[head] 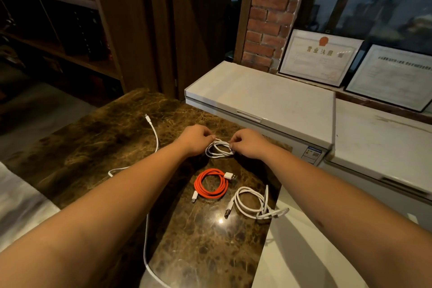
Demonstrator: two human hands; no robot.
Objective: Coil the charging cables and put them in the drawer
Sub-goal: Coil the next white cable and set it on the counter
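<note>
**Both hands on a white cable coil**

Head view: both forearms reach forward over the marble counter (98, 147). The left hand (195, 139) and right hand (249, 144) have curled fingers pinching opposite sides of a small white cable coil (218, 149) near the counter's far edge. Nearer lie an orange cable (210, 184), coiled, and a second white coil (251, 202). A loose white cable (154, 134) trails left. A framed certificate (320, 56) reads "营业执照".
</note>
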